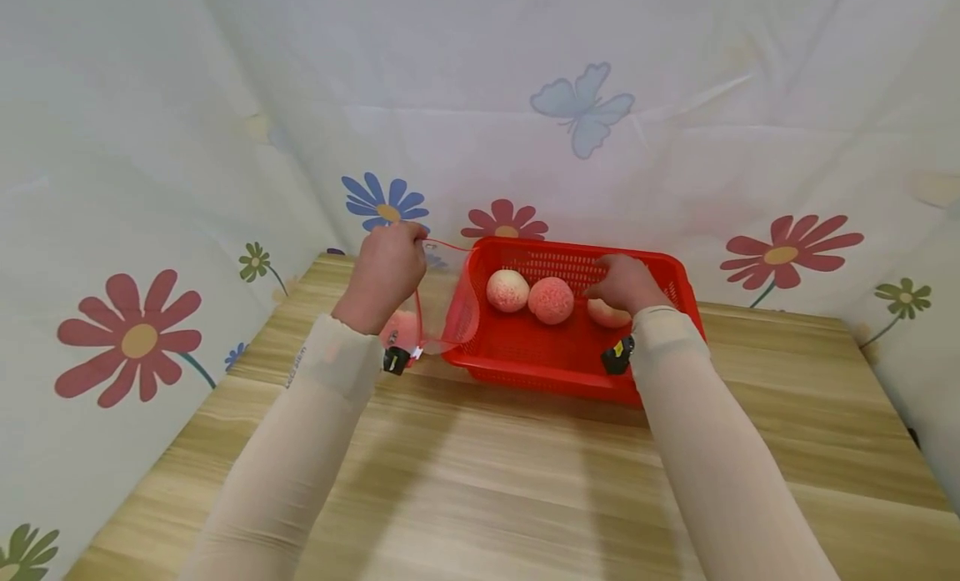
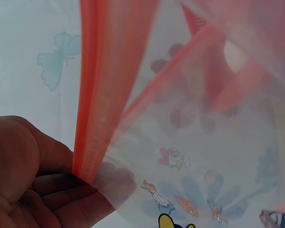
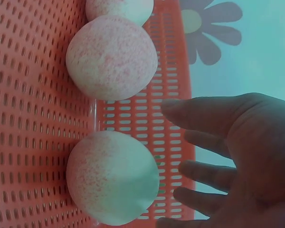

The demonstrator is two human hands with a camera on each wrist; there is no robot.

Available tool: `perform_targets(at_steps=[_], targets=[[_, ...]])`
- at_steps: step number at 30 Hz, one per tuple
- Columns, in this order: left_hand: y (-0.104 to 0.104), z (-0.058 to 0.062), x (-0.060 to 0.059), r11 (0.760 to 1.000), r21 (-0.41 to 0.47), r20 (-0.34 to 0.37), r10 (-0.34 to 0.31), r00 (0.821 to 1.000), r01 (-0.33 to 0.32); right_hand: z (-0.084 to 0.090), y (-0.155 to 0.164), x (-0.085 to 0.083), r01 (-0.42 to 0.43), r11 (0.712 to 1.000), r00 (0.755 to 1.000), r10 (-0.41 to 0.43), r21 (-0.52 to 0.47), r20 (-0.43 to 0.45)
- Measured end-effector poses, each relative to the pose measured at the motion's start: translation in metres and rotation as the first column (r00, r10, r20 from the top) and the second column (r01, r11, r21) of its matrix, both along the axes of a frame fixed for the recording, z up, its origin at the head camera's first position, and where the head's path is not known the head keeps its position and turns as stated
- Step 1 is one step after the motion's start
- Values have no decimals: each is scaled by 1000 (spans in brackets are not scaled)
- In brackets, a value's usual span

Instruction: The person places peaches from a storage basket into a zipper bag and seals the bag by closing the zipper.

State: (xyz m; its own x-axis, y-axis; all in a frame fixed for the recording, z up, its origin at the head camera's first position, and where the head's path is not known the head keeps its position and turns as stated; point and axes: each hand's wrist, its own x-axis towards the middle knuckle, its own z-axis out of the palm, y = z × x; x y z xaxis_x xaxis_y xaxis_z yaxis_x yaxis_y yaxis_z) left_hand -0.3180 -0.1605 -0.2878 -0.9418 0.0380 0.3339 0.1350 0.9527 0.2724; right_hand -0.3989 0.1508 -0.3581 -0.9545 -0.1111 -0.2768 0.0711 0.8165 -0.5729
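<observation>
Pinched at its red zip edge, a clear zip bag point(image 2: 247, 137) with printed cartoon figures hangs from my left hand point(image 1: 386, 268). Its mouth gapes beside the basket, and a pink peach point(image 1: 402, 324) shows behind or within the clear film. Over the right part of the red plastic basket point(image 1: 525, 373), my right hand point(image 1: 626, 281) has its fingers spread, apart from the nearest peach point(image 3: 113, 178), which it partly hides in the head view. Farther left in the basket lie a pink peach point(image 1: 551, 301) and a paler peach point(image 1: 507, 291), side by side.
The basket stands on a wood-grain table point(image 1: 480, 481) close to the back curtain point(image 1: 450, 147), printed with flowers and a butterfly. A side curtain point(image 1: 135, 256) borders the table on the left. Perforated basket walls point(image 3: 166, 85) rise around the peaches.
</observation>
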Motion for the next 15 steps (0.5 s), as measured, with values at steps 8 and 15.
perform_targets(at_steps=[8,15], targets=[[-1,0,0,1000,14,9,10,1000,-10,-4,3,-1,-10,1000,993,10,-4,119],[-2,1,0,1000,-4,-2,3,1000,-3,-11,4,-6,-17,999,980,7,48,197]])
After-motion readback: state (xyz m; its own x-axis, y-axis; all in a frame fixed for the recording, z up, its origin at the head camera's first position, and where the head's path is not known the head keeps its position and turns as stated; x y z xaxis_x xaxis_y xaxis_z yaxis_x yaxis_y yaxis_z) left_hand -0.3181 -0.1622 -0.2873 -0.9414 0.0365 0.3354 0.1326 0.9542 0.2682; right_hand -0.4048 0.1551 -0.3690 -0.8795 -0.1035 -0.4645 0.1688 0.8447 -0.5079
